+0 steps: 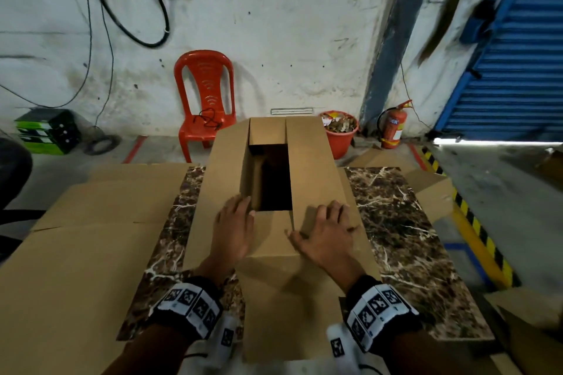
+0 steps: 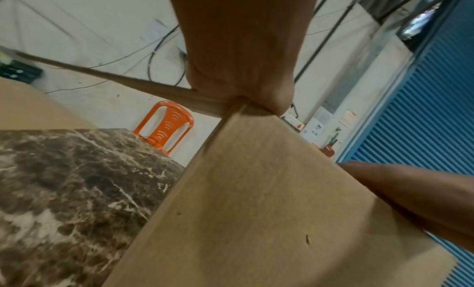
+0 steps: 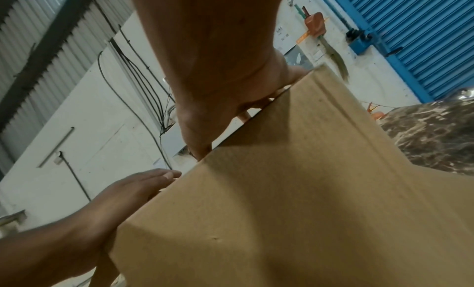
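**Both palms flat on the flaps of an open carton**

A tall cardboard box [image 1: 316, 161] stands in the middle of the marble-patterned table [image 1: 396, 222], directly in front of the person. Its two long side flaps are turned inward but do not meet, so a narrow rectangular gap shows between them. The short flap at the far end stands up. Through the gap the inside is dark, and it cannot be told whether the box holds anything.

The left hand [image 1: 233, 228] lies flat on the left flap, fingers straight and close together, its fingertips at the edge of the gap. The right hand [image 1: 327, 233] lies flat on the right flap with fingers spread, its thumb reaching across onto the near flap. Neither hand pinches the board.

Flattened cardboard sheets [image 1: 91, 237] cover the left part of the table. On the floor beyond, a red bucket [image 1: 341, 143] is full of brown scraps, just beside a fire extinguisher [image 1: 394, 126]. A red plastic chair [image 1: 207, 91] has a black cord on its seat.
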A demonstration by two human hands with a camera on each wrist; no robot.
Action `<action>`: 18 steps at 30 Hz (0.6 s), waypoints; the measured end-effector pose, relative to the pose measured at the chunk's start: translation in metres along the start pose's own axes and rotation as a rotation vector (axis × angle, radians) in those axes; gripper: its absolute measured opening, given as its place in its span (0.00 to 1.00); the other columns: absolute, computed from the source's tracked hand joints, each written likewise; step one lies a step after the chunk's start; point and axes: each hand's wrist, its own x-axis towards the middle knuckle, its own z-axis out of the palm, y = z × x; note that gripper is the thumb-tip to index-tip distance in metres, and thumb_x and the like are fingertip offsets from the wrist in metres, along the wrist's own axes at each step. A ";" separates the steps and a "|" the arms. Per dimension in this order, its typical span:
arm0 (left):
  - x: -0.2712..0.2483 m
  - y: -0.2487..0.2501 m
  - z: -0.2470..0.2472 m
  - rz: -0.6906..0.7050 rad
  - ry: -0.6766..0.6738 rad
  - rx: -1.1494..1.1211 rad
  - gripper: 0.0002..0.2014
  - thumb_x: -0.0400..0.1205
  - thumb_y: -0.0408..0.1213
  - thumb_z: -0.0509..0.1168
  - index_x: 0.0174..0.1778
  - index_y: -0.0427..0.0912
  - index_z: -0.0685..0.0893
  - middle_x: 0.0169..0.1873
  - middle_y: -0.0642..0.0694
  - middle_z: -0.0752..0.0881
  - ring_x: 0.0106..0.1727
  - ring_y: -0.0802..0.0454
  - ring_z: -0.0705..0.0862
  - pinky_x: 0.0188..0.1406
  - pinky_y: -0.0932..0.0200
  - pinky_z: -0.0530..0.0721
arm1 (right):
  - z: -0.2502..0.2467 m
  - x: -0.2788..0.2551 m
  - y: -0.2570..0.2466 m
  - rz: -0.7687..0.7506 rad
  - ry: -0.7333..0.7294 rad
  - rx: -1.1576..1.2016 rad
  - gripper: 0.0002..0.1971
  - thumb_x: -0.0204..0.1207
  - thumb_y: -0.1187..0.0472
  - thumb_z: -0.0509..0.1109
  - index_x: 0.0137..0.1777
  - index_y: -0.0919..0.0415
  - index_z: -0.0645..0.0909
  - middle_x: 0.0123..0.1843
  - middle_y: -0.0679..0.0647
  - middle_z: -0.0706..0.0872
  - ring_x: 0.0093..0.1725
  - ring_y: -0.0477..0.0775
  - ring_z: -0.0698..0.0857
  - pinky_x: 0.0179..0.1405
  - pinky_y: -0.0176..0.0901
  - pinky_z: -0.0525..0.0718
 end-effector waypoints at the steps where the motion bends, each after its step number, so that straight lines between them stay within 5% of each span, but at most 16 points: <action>1: 0.001 0.001 0.000 0.046 -0.023 0.016 0.28 0.86 0.51 0.46 0.76 0.42 0.74 0.77 0.41 0.73 0.79 0.40 0.68 0.76 0.37 0.69 | -0.002 0.001 0.000 0.011 -0.007 0.028 0.51 0.69 0.22 0.59 0.82 0.58 0.57 0.86 0.61 0.51 0.85 0.68 0.48 0.75 0.83 0.57; 4: 0.003 -0.003 0.000 0.111 -0.118 0.115 0.34 0.83 0.59 0.39 0.77 0.49 0.74 0.79 0.47 0.71 0.84 0.41 0.58 0.79 0.37 0.59 | -0.013 0.006 0.000 0.041 0.023 0.192 0.46 0.66 0.28 0.68 0.76 0.57 0.64 0.79 0.60 0.66 0.80 0.65 0.62 0.72 0.75 0.70; 6: 0.004 -0.007 0.001 0.136 -0.135 0.168 0.37 0.81 0.62 0.35 0.72 0.50 0.79 0.74 0.47 0.77 0.84 0.40 0.56 0.78 0.37 0.59 | -0.029 0.006 -0.002 0.041 0.122 0.360 0.35 0.68 0.34 0.73 0.65 0.59 0.74 0.64 0.58 0.81 0.67 0.62 0.79 0.58 0.53 0.80; 9: 0.006 -0.007 0.001 0.129 -0.136 0.188 0.36 0.81 0.62 0.35 0.69 0.50 0.82 0.71 0.47 0.80 0.85 0.41 0.55 0.78 0.37 0.59 | -0.057 0.003 0.000 0.072 0.278 0.514 0.17 0.70 0.45 0.76 0.49 0.58 0.84 0.42 0.52 0.84 0.48 0.56 0.85 0.40 0.42 0.73; 11: 0.006 -0.005 -0.001 0.107 -0.166 0.209 0.30 0.84 0.60 0.41 0.71 0.50 0.79 0.74 0.47 0.78 0.85 0.42 0.52 0.78 0.37 0.58 | -0.070 0.001 0.008 0.123 0.411 0.537 0.11 0.69 0.49 0.75 0.44 0.56 0.88 0.40 0.51 0.90 0.46 0.57 0.88 0.40 0.44 0.80; 15: 0.005 -0.002 -0.007 0.126 -0.174 0.194 0.23 0.87 0.55 0.51 0.73 0.47 0.77 0.73 0.45 0.78 0.84 0.40 0.53 0.78 0.37 0.57 | -0.087 0.002 0.040 0.204 0.743 0.487 0.10 0.73 0.57 0.69 0.48 0.58 0.90 0.44 0.59 0.92 0.46 0.63 0.90 0.43 0.47 0.84; 18: 0.004 -0.001 -0.010 0.130 -0.194 0.206 0.25 0.87 0.57 0.50 0.75 0.48 0.75 0.74 0.46 0.76 0.84 0.40 0.52 0.79 0.36 0.55 | -0.088 0.001 0.072 0.392 0.757 0.348 0.12 0.77 0.64 0.64 0.55 0.63 0.87 0.51 0.67 0.89 0.51 0.69 0.87 0.43 0.46 0.77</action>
